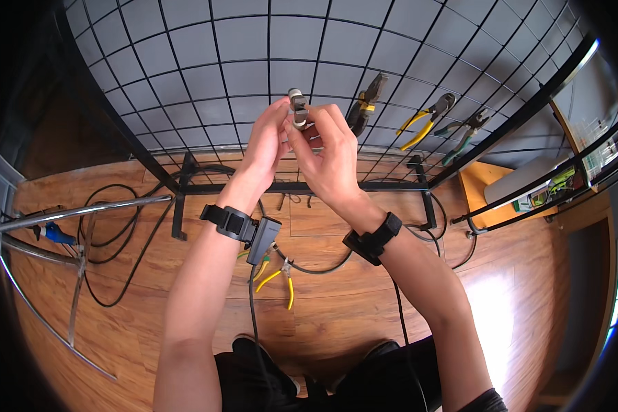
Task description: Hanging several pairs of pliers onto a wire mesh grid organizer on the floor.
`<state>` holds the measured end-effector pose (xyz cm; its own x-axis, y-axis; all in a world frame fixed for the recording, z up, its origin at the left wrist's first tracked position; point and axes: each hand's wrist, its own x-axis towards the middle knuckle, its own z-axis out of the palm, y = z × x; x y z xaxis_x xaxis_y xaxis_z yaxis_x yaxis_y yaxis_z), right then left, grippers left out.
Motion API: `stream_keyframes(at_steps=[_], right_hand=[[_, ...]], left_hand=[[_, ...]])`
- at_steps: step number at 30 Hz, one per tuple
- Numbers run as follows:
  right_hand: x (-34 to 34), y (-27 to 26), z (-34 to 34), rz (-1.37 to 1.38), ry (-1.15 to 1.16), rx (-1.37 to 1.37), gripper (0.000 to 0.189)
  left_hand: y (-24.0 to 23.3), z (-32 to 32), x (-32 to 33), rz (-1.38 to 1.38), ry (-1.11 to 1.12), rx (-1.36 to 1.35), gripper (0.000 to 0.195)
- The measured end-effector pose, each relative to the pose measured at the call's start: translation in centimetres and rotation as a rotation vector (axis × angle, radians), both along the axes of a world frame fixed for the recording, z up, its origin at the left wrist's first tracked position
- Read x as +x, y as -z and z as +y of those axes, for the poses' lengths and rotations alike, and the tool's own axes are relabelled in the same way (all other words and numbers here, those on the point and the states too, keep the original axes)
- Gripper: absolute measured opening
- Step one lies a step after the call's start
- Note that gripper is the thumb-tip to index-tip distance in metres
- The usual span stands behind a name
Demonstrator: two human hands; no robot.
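Observation:
My left hand (pixel 269 136) and my right hand (pixel 332 149) meet in front of a black wire grid panel (pixel 242 62). Between their fingers is a small metal fitting (pixel 299 108) with whitish round ends; its exact kind is unclear. The right thumb and fingers pinch its lower right side, while the left fingers lie along its left. To the right of my hands, pliers with dark and yellow handles (pixel 363 110) hang on the grid. Further right hang yellow-handled diagonal cutters (pixel 430 121) and green-handled pliers (pixel 466 134).
Yellow-handled pliers (pixel 287 273) lie on the wood floor below my wrists, with another green-and-yellow-handled tool (pixel 262 268) beside them. Black cables (pixel 129 242) loop across the floor. A chrome tube frame (pixel 87 211) stands at left, a wooden shelf (pixel 481 180) at right.

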<state>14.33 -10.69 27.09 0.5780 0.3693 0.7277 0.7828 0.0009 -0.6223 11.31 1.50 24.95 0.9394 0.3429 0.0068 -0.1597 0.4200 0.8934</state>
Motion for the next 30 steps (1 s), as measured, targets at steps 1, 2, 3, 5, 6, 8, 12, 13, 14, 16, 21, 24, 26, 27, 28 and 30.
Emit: stream_keyframes(at_steps=[1,2,3,5,6,8,12,13,14,16,21,24,26,27,28,30], right_hand=[[0.2,0.1,0.1,0.001,-0.006,-0.016,0.024],[0.3,0.2,0.3,0.003,-0.013,-0.032,0.025],[0.4,0.2,0.5,0.005,-0.011,-0.034,0.025],[0.8,0.1,0.9,0.050,0.001,-0.012,0.028],[0.9,0.0,1.1,0.054,0.000,-0.011,0.028],[1.1,0.0,1.5,-0.027,0.115,-0.072,0.018],[1.6,1.2,2.2,0.051,0.118,-0.097,0.023],[1.8,1.4,2.2,0.108,0.108,-0.091,0.025],[1.9,1.6,2.2,0.165,0.097,-0.084,0.027],[1.6,1.5,2.5,0.225,0.109,-0.070,0.027],[2.2,1.6,2.8,0.259,0.156,-0.112,0.027],[2.4,1.9,3.1,0.295,0.172,-0.105,0.028],[2.3,1.9,3.5,0.344,0.117,-0.062,0.024],[2.4,2.1,3.7,0.346,0.121,-0.060,0.024],[2.5,2.3,3.9,0.291,0.147,-0.055,0.026],[2.6,2.5,4.1,0.238,0.175,-0.049,0.027]], left_hand=[[-0.4,-0.3,-0.2,-0.020,0.020,-0.007,0.036],[-0.8,-0.5,-0.3,-0.039,0.040,-0.013,0.035],[-1.2,-0.7,-0.4,-0.038,0.041,-0.015,0.035],[-1.6,-1.0,-0.5,-0.026,0.018,0.013,0.033],[-1.6,-1.0,-0.6,-0.022,0.016,0.014,0.033],[-1.5,-1.0,-0.7,0.019,0.011,-0.058,0.031],[0.8,-0.4,0.0,0.059,-0.027,-0.049,0.034],[0.9,-0.9,-0.1,0.053,-0.036,-0.081,0.033],[0.9,-1.2,0.0,0.048,-0.045,-0.113,0.033],[1.2,-1.0,-0.1,0.091,-0.075,-0.112,0.032],[2.2,-1.2,0.6,0.127,-0.103,-0.099,0.035],[2.7,-1.3,0.5,0.222,-0.278,0.212,0.036],[3.7,-1.0,0.6,0.095,-0.429,0.438,0.034],[3.9,-1.1,0.7,0.096,-0.425,0.440,0.034],[4.2,-1.1,0.8,0.075,-0.479,0.482,0.032],[4.5,-1.1,0.8,0.055,-0.532,0.528,0.030]])
